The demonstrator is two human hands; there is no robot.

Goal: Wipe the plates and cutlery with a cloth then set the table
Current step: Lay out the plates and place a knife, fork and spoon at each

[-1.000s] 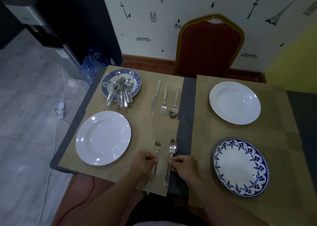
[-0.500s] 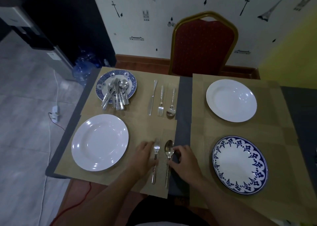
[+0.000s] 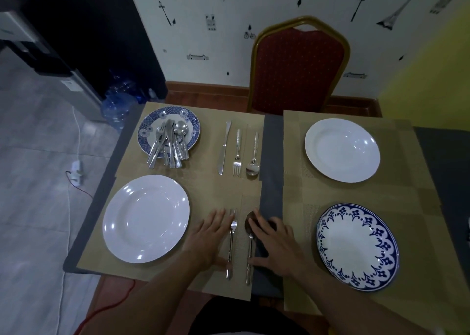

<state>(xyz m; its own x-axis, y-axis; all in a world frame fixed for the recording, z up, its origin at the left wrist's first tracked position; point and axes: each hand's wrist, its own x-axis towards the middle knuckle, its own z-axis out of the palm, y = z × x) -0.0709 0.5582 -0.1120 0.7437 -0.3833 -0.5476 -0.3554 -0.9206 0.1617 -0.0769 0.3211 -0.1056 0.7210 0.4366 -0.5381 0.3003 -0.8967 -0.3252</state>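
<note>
Fork [image 3: 231, 243], spoon [image 3: 250, 253] between left hand [image 3: 211, 235], right hand [image 3: 276, 248]; grips wide, flat; white plate [image 3: 146, 219] beside.

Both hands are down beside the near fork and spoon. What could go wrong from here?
1. The fork and spoon handles end close to the near edge of the table; a push from the left hand or right hand might slide them off.
2. Spare cutlery overhangs the far patterned plate rim and may spill if bumped.

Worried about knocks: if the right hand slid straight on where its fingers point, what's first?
Beyond the spoon that the right hand touches, probably the far fork; angle unclear.
</note>
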